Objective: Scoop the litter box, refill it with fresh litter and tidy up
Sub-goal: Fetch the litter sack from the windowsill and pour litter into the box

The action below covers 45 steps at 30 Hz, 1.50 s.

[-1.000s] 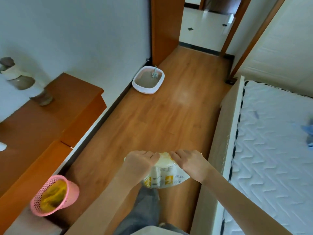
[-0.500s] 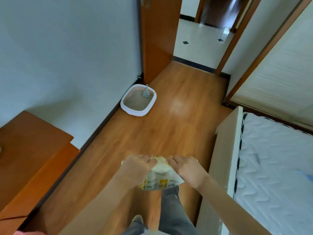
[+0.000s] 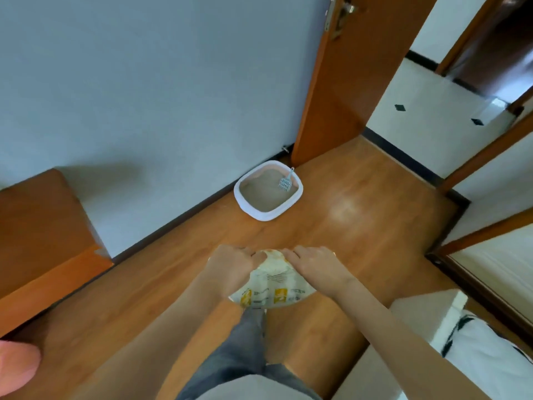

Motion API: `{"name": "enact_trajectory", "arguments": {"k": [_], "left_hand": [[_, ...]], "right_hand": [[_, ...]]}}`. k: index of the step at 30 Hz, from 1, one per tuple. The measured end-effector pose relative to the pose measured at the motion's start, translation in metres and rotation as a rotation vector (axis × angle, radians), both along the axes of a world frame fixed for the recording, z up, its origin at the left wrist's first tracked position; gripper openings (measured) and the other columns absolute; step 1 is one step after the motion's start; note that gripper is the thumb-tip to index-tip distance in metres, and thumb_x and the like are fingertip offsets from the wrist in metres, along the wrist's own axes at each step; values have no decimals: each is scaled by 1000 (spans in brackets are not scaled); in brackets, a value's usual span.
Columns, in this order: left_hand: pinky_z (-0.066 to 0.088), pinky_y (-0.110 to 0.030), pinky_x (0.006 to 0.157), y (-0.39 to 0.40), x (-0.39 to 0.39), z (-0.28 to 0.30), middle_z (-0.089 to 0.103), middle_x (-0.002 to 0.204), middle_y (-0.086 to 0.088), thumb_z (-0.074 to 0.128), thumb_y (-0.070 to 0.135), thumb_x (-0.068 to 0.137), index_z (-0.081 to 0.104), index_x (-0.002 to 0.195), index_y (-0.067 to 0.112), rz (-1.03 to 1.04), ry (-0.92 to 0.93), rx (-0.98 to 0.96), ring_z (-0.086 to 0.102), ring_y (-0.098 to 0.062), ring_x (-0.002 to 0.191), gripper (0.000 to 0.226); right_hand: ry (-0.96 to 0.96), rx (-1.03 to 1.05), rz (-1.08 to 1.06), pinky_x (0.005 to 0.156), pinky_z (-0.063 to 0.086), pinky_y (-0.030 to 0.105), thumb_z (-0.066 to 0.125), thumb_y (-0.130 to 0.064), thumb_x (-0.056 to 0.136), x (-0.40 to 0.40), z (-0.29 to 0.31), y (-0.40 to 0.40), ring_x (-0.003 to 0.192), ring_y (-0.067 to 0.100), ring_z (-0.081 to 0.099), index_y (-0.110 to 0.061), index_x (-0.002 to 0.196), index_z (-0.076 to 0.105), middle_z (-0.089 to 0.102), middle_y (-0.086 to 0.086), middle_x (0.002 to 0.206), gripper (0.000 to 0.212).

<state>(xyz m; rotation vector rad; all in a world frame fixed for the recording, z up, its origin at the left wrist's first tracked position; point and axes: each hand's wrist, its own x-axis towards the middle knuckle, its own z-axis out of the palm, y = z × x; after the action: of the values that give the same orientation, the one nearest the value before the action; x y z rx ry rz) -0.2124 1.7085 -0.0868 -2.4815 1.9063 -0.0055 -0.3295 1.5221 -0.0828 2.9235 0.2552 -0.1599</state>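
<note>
Closer now than half a sec ago: litter box looms larger and nearer centre, bed has slid off toward lower right, door handle has come into view up top; hands and bag sit much as before. Wood floor (image 3: pixel 360 241) fills most of view; grey wall (image 3: pixel 144 82) on left w/ open wooden door (image 3: pixel 354 82) at its far end; orange-brown cabinet (image 3: pixel 43 241) at left edge; white mattress corner (image 3: pixel 484 356) lower right. White litter box (image 3: pixel 243 202) sits on floor against wall, just beside door's foot, holding sand-coloured litter; pale blue scoop (image 3: pixel 285 183) leans in its far right corner, head down on litter. Litter bag (image 3: pixel 274 290), white w/ yellow print, held in front of body above a grey trouser leg; left hand (image 3: pixel 230 268) and right hand (image 3: pixel 315 267) both w/ fingers curled tight round bag's bunched top, knuckles up, nearly touching.
</note>
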Motion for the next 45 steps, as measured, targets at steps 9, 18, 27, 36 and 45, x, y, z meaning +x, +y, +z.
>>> {"name": "enact_trajectory", "arguments": {"k": [9,18,27,36,45], "left_hand": [[15,-19,40,-108,84,-53,50,47,8,73,0,29,69,68,20,163,94,71,41,-14,35,44],[22,-14,35,-185,150,-130,56,50,9,85,11,23,73,73,23,402,190,82,51,-15,37,53],[28,-16,33,-210,199,-299,57,52,8,82,0,32,73,83,21,661,162,81,50,-16,38,55],[20,-19,36,-191,251,-470,45,44,8,68,-4,26,65,63,22,816,112,20,40,-17,34,45],[33,-21,31,-145,322,-611,49,47,8,71,7,61,72,84,31,808,23,-214,41,-16,37,33]], "right_hand": [[52,63,144,33,32,20,92,-10,21,110,-48,-124,39,14,52,-7,104,64,64,2,68,87],[156,90,397,32,30,20,90,-10,36,229,-126,-216,34,13,45,-12,87,70,55,1,58,55],[181,-48,666,30,32,20,88,-2,38,337,-296,-251,33,14,43,-11,95,70,55,0,58,60],[165,-40,819,32,4,18,77,7,35,425,-462,-229,36,12,16,-18,87,72,49,-7,52,58],[144,69,921,57,31,25,36,4,93,515,-599,-179,64,18,44,-7,106,57,60,7,89,27]]}}
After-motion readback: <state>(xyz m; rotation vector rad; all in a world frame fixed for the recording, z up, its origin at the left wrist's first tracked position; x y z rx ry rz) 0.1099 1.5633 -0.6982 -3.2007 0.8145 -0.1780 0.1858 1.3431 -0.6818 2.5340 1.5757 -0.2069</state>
